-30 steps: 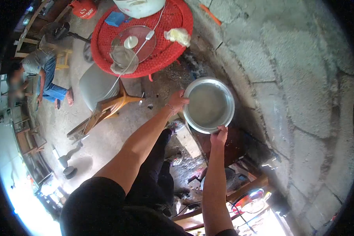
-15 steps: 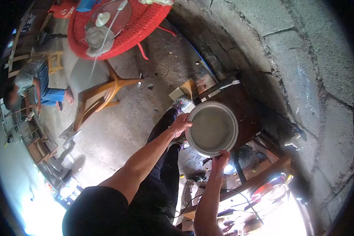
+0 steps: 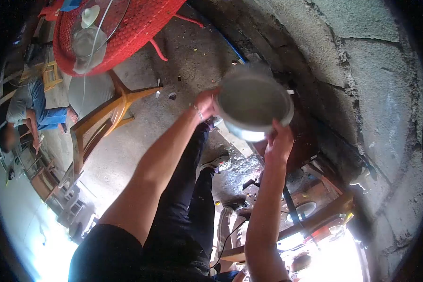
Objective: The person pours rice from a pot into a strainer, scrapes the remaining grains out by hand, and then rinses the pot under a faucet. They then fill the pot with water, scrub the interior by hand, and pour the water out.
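Note:
A round, wide metal pot (image 3: 254,99) is in the air in front of me, its broad mouth facing me. Its rim is blurred by motion, and the inside looks plain grey. On the near left, my left hand (image 3: 206,103) grips the rim, with a bracelet at the wrist. My right hand (image 3: 280,141) is closed on the near right edge, its thumb over the rim. The fingers on the far side are hidden behind the pot. Below the pot, a dark brown surface (image 3: 301,149) shows partly.
A red woven table (image 3: 141,28) with a mesh cover stands at upper left, beside a wooden chair (image 3: 91,122). A seated person (image 3: 37,105) is at far left. A block wall (image 3: 380,89) rises on the right. A wooden bench (image 3: 324,211) with dishes lies at lower right.
Both hands have moved the pot upward in the view, and it has tilted, showing its bright outer side. My head view has shifted, so the red table sits farther left.

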